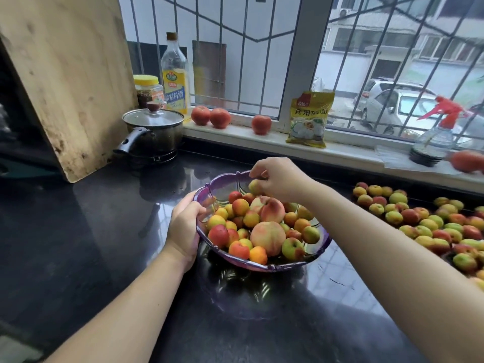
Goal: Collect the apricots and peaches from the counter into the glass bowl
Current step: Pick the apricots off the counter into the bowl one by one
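Note:
A purple-tinted glass bowl point(262, 267) is lifted above the black counter, holding several apricots and two larger peaches point(267, 238). My left hand point(183, 226) grips the bowl's left rim. My right hand point(279, 179) hovers over the bowl's far side, its fingers curled round a yellow-green apricot point(254, 186). Many more apricots point(429, 224) lie spread on the counter at the right.
A lidded steel pot point(153, 131) and a leaning wooden board point(68, 82) stand at the back left. On the window sill are three red peaches point(220, 117), an oil bottle point(175, 74), a jar, a yellow packet point(310, 119) and a spray bottle point(434, 137).

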The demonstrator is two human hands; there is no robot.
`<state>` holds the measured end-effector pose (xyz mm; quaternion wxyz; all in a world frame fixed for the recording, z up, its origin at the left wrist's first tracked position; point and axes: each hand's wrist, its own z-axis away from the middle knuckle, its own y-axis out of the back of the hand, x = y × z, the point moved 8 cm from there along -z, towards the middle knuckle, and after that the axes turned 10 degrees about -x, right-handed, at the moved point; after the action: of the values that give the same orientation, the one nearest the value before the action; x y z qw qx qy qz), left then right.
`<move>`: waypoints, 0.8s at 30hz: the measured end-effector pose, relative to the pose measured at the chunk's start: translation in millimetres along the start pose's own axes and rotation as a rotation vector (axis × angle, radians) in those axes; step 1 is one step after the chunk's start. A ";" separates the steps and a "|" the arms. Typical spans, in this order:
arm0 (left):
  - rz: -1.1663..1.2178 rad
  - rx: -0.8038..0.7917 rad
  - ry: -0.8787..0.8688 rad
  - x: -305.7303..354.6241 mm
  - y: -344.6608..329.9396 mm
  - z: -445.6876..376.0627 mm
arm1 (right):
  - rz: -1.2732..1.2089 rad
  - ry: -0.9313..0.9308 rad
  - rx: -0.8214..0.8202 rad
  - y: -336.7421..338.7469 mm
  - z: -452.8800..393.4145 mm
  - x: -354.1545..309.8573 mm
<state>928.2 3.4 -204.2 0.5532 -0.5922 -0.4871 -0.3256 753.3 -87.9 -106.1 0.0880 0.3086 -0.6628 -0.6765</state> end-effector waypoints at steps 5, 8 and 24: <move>-0.018 0.006 0.000 -1.9 1.8 -1.5 | -0.237 -0.153 0.352 49.1 58.2 55.6; -0.013 0.012 -0.006 -1.9 -0.6 1.5 | -0.276 -0.323 0.420 48.9 90.1 103.6; -0.030 0.058 0.064 -29.7 -59.5 -20.4 | 0.205 -0.867 0.318 23.5 150.5 231.3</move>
<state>866.3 -28.0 -207.9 0.5804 -0.5579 -0.4872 -0.3384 482.4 -85.8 -163.7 -0.1788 -0.0599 -0.7609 -0.6208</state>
